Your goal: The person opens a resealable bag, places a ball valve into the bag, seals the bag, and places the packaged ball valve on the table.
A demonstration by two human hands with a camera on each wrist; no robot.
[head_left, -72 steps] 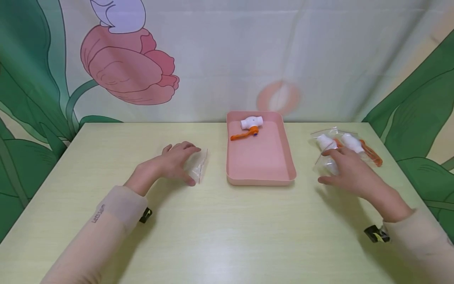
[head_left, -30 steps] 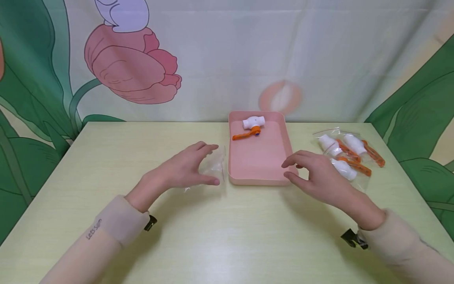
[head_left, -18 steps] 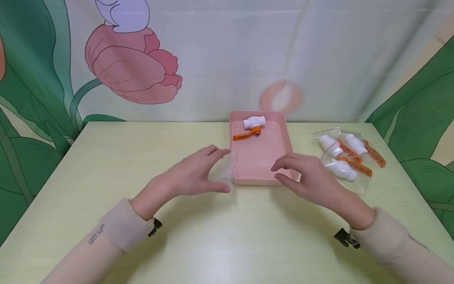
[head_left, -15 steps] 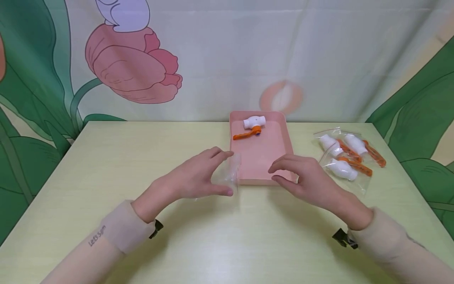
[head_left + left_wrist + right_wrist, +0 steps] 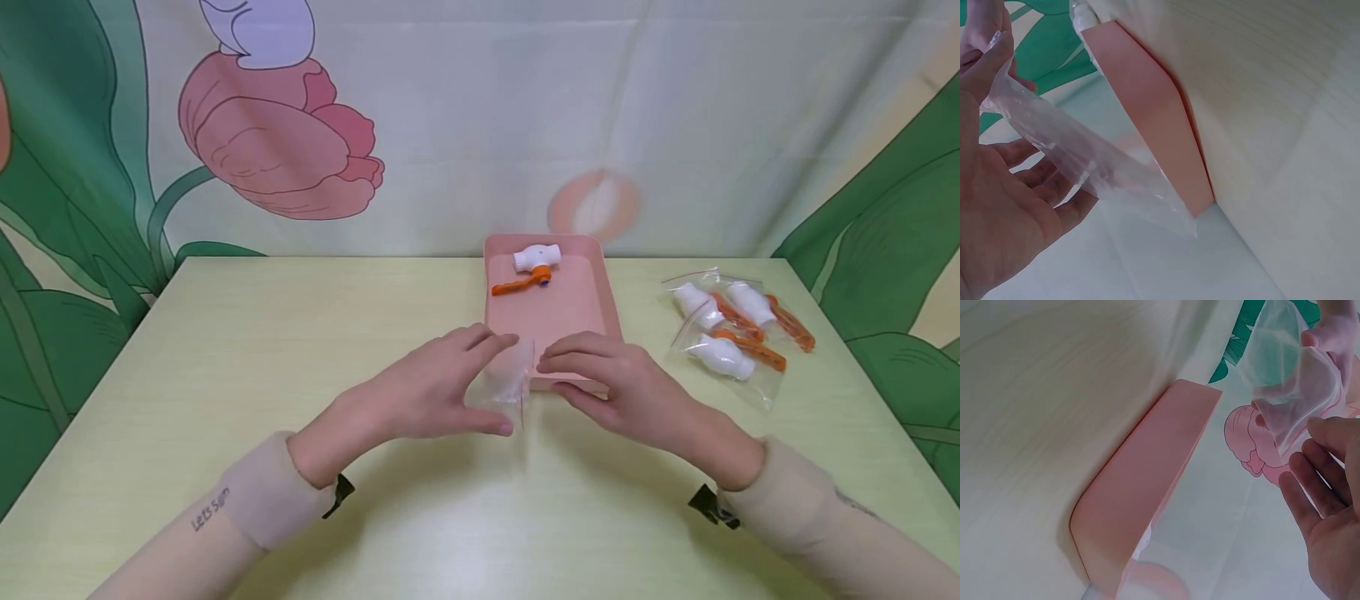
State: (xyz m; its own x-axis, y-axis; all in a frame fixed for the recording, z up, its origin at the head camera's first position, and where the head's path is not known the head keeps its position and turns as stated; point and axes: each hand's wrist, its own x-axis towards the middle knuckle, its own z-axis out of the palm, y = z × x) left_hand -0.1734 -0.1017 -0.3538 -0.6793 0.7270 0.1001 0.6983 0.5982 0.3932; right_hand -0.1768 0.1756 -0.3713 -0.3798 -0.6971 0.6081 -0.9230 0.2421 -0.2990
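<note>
My left hand [image 5: 427, 387] holds a clear zip bag [image 5: 508, 387] above the near edge of the pink tray [image 5: 551, 317]. In the left wrist view the limp bag [image 5: 1110, 165] hangs between thumb and fingers, with no item visible inside. My right hand [image 5: 622, 392] is beside the bag's red-lined edge, its fingers loosely bent. In the right wrist view its thumb and fingertips [image 5: 1294, 465] are close to that edge; whether they touch is unclear. A white ball valve [image 5: 536, 258] with an orange handle lies at the tray's far end.
At the table's right, several bagged white valves with orange handles [image 5: 723, 358] lie in a loose cluster. The pale table [image 5: 285, 333] ends at a printed curtain [image 5: 465, 125] behind the tray.
My left hand has carried the bag rightward and slightly nearer to the body, to the tray's front. The right hand has moved left from the bagged valves to the bag's edge.
</note>
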